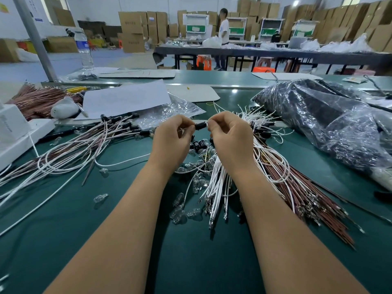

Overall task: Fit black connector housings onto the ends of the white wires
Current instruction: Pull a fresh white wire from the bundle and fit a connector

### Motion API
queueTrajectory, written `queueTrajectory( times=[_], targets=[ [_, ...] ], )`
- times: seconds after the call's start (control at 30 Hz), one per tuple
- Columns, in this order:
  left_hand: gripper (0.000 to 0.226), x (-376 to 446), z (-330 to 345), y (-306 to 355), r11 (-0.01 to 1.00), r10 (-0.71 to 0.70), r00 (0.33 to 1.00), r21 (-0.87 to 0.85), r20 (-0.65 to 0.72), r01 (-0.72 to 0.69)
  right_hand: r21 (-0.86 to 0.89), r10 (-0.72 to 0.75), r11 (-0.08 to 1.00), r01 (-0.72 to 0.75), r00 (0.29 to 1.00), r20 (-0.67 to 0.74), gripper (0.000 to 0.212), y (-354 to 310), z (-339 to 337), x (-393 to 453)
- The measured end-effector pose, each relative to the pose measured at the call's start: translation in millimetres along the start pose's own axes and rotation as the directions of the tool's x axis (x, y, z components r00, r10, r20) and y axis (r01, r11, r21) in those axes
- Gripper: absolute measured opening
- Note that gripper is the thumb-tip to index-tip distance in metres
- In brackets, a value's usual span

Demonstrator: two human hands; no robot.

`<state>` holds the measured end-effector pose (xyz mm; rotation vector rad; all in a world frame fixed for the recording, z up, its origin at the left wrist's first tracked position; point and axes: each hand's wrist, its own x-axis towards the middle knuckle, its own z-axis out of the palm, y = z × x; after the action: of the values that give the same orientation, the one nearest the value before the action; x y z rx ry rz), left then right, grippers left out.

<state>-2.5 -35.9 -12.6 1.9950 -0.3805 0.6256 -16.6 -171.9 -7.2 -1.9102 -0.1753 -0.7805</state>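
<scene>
- Risk, my guess: the wire end goes into the black connector housing (200, 125) crooked and the terminal bends or never seats; cause would be my two grips not being lined up, and the entry itself is hidden behind my fingertips, so I can't check the angle.
- Risk: the housing slips out of the pinch and drops into the loose black housings (198, 144) and clear glass bulbs (180, 209) right below; it's small and smooth, held only at its ends.
- Risk: the wire I'm holding snags on the white wire bundle (216, 185) under my right wrist and drags others along.
- Left hand (171, 141): raised above the green table (127, 240), back of the hand toward the camera, fingers curled, thumb and forefinger pinching the left end of the housing. A thin white wire seems to run into that pinch; too small to be sure.
- Right hand (231, 139): same height, mirrored, fingers curled, fingertips pinching the right end of the housing. Can't tell if a wire is also in this grip.
- Housing sits between the two hands, in the air, roughly horizontal, above the middle pile.
- Finished wires with black housings (118, 122) fan out on the left; a brown wire bundle (307, 200) lies right of the white one; a plastic bag of dark parts (331, 124) sits far right.
</scene>
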Motion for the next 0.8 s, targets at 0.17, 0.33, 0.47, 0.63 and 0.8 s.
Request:
queueTrajectory(
  times=[0.17, 0.33, 0.47, 0.63, 0.8],
  targets=[
    [0.007, -1, 2, 5, 1.000, 0.022, 1.000, -0.023, 0.000, -0.022, -0.002, 0.005, 1.000, -0.005, 1.000, -0.016, 0.008, 0, 2, 0],
    [0.008, 0, 1, 6, 0.985, -0.099, 0.994, -0.141, 0.037, 0.103, 0.046, 0.052, 0.998, -0.052, 0.999, 0.003, 0.014, 0, 3, 0],
    [0.013, 3, -5, 7, 0.935, -0.180, 0.980, -0.294, 0.084, 0.197, 0.224, 0.131, 0.965, -0.138, 0.990, 0.046, 0.019, -4, -2, 3],
    [0.009, 2, -7, 9, 0.901, -0.197, 0.977, -0.377, 0.087, 0.215, 0.468, 0.250, 0.832, -0.299, 0.954, 0.164, 0.006, -9, -4, 1],
    [0.005, 2, -10, 13, 0.902, -0.180, 0.977, -0.376, 0.116, 0.211, 0.400, 0.209, 0.868, -0.295, 0.947, 0.246, 0.007, -10, 1, 0]
  ],
)
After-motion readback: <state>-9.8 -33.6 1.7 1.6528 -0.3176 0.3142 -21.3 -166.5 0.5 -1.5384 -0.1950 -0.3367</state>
